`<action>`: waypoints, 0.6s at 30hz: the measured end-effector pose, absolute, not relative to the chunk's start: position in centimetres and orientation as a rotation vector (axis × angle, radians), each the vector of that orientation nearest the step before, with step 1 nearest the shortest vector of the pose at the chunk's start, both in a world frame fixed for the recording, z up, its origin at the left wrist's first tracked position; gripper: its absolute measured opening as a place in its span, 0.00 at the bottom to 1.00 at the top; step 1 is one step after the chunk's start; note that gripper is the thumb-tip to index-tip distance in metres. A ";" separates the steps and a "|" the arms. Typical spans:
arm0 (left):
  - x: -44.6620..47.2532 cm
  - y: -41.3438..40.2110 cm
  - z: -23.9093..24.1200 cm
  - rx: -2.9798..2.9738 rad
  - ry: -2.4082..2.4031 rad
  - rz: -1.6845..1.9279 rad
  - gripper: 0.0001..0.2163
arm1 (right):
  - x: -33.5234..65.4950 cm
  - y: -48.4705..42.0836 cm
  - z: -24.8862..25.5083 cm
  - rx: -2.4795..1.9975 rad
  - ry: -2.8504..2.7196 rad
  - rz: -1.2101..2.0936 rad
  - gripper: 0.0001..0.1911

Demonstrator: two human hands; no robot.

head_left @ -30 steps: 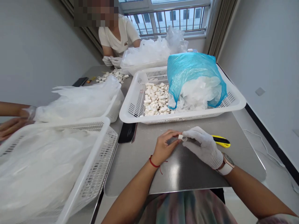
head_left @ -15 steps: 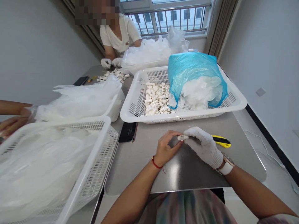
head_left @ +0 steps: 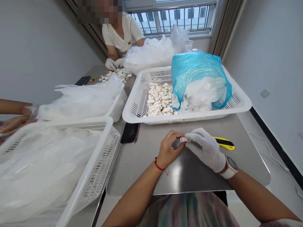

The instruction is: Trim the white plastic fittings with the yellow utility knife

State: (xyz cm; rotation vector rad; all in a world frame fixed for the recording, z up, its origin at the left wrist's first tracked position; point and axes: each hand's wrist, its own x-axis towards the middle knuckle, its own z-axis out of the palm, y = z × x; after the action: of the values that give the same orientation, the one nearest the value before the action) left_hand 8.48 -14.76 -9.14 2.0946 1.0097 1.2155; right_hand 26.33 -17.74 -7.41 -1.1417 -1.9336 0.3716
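Observation:
My bare left hand (head_left: 168,148) and my white-gloved right hand (head_left: 205,148) meet over the steel table (head_left: 189,176), both pinched on one small white tube piece (head_left: 182,139). A yellow utility knife (head_left: 224,143) lies just behind my right hand, partly hidden by it. Straight ahead stands a white basket (head_left: 139,104) with several white tube pieces (head_left: 159,99) and a blue plastic bag (head_left: 199,75) in it.
A black phone (head_left: 129,133) lies left of my hands. At the left are two white baskets (head_left: 99,164) full of clear plastic bags, with another person's hands (head_left: 14,121) beside them. Across the table a person in gloves (head_left: 113,63) handles more tube pieces (head_left: 115,75).
My fingers have turned the white tube piece slightly between both hands. The hands stay in the same spot.

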 end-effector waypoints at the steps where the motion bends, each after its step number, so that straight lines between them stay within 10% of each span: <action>1: 8.5 -14.8 -9.2 2.098 1.012 1.222 0.05 | 26.4 -17.7 -7.4 -1.148 -1.945 0.389 0.13; 18: 8.3 -15.0 -8.9 2.069 1.036 1.259 0.07 | 26.4 -17.5 -7.5 -1.195 -1.919 0.489 0.08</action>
State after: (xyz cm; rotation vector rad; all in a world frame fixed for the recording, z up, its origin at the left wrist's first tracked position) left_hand 8.34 -15.04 -8.93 2.0692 1.0362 1.2587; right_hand 26.42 -17.46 -7.46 -1.1949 -1.9195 0.4893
